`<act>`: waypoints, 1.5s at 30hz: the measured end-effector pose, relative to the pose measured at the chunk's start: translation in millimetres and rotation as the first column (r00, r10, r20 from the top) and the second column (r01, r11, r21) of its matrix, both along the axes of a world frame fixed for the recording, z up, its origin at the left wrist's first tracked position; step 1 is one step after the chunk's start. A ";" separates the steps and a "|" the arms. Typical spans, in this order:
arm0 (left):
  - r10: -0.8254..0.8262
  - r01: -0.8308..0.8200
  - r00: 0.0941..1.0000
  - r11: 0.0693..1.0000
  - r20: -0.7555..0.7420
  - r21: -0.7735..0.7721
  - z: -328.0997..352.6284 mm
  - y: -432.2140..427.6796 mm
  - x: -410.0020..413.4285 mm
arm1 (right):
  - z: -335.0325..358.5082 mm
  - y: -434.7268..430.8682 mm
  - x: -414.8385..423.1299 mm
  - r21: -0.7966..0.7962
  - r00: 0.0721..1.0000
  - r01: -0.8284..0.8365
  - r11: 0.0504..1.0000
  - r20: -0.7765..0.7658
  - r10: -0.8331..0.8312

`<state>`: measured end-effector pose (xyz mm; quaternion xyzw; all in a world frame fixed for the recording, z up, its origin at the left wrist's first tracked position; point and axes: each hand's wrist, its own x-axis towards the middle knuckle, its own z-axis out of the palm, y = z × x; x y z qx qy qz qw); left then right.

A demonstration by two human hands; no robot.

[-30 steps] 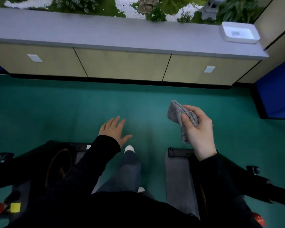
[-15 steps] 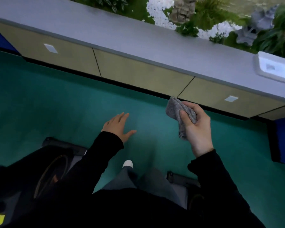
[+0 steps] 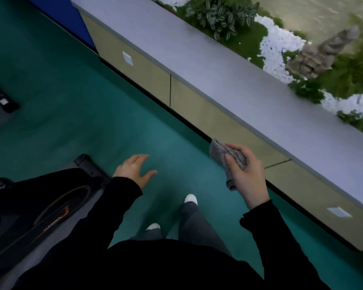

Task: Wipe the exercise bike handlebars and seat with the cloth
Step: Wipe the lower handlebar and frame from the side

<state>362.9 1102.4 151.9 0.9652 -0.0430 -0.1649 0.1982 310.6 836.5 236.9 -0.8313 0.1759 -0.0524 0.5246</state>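
My right hand (image 3: 246, 174) grips a folded grey cloth (image 3: 220, 152) in the air above the green floor, close to the cabinet front. My left hand (image 3: 134, 169) hovers with fingers spread and holds nothing. A black exercise bike (image 3: 40, 208) with an orange-trimmed flywheel cover stands at the lower left, beside my left arm. Its handlebars and seat are out of view.
A long low cabinet (image 3: 197, 109) with a grey top runs diagonally across the right side, planter greenery and white stones behind it. A blue panel (image 3: 61, 15) is at the top left. Another dark machine base (image 3: 2, 101) lies at the left edge. My feet (image 3: 190, 198) stand on green floor.
The view has swung left and tilted, so the cabinet now runs diagonally. The right-hand machine has left the view. Both hands keep their poses; the cloth stays in my right hand.
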 end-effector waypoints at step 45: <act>0.652 -0.640 0.751 0.757 -0.103 0.130 -9.9 111.4 322.5 | 6.9 192.9 514.2 0.082 0.606 -0.790 0.607 -0.048 0.794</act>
